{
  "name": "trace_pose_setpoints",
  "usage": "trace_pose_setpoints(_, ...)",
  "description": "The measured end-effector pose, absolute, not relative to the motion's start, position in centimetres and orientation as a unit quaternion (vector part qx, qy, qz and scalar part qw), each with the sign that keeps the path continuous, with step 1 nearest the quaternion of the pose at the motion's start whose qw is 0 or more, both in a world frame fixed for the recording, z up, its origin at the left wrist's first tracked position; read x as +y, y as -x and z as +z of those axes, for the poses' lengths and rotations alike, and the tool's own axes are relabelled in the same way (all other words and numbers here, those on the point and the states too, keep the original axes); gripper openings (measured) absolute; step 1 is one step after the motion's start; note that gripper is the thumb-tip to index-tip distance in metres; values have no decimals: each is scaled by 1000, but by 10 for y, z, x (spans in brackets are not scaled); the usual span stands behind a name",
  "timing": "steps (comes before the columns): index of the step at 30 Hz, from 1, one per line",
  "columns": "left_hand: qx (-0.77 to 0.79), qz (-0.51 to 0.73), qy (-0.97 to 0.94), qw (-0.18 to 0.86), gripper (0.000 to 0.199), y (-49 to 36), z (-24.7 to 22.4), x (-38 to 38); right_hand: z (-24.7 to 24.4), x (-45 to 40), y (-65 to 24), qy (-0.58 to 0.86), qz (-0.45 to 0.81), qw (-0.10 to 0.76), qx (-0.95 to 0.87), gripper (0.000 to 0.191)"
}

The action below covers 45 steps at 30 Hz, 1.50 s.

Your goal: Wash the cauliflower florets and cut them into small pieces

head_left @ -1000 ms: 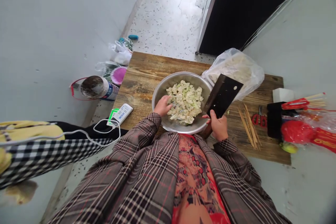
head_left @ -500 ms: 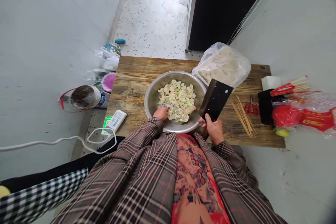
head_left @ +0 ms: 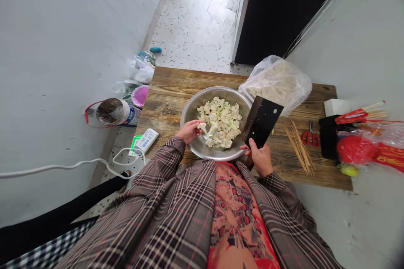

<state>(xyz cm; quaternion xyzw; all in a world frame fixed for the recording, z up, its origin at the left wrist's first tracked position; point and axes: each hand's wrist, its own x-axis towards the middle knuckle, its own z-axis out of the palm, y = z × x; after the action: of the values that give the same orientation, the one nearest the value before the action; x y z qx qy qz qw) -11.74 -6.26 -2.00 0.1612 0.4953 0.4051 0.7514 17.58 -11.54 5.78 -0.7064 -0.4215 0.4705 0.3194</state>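
Observation:
My left hand (head_left: 189,130) pinches a cauliflower floret (head_left: 202,127) over the left rim of a steel basin (head_left: 190,111). Inside the basin lie many cut pieces of cauliflower (head_left: 221,115), pale with light green stems. At the basin's right side, my right hand (head_left: 260,157) is closed around the handle of a cleaver (head_left: 264,121). Its broad dark blade points up and away from me, tilted to the right, with small white bits stuck on it.
Behind the cleaver sits a clear plastic bag (head_left: 279,82) of pale contents. Wooden skewers (head_left: 299,147), red-handled scissors (head_left: 311,134) and a black holder (head_left: 328,136) occupy the table's right side. A white power bank (head_left: 147,142) with a cable lies left. Beyond the left edge stands a bucket (head_left: 112,112).
My left hand has come up from among the pieces in the basin to its left rim, with a floret in its fingers. The right hand keeps the cleaver at the basin's right.

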Motion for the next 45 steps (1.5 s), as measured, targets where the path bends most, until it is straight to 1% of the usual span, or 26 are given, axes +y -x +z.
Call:
trace_pose_setpoints(9,461,435,-118,764,18,109,-6,-62,57,-119,-175,695,483,307,-436,49)
trace_pose_setpoints(15,391,454,-137,789,20,90,20,-61,65,-113,-169,621,612,274,-405,45)
trace_pose_setpoints(20,393,453,-187,778,31,77,42,-63,70,-107,-161,558,678,265,-398,46)
trace_pose_setpoints(24,366,420,-169,813,30,69,47,-70,75,-104,-165,508,726,240,-397,48)
trace_pose_setpoints(26,358,401,-150,830,29,63,47,-73,78,-102,-168,502,720,210,-432,47)
trace_pose_setpoints(29,362,402,-157,826,22,52,47,-77,82,-98,-166,491,686,179,-507,44)
trace_pose_setpoints(31,374,412,-176,812,25,47,46,-78,85,-98,-159,496,657,190,-535,41)
trace_pose_setpoints(34,409,429,-212,777,30,48,43,-77,85,-99,-151,533,630,218,-521,40)
trace_pose_setpoints(39,486,484,-205,698,33,75,31,-71,74,-104,-154,550,680,238,-422,41)
trace_pose_setpoints(41,486,495,-190,695,33,85,29,-70,73,-103,-159,558,676,250,-412,41)
trace_pose_setpoints(45,451,476,-182,733,33,89,33,-71,79,-94,-161,561,658,252,-434,43)
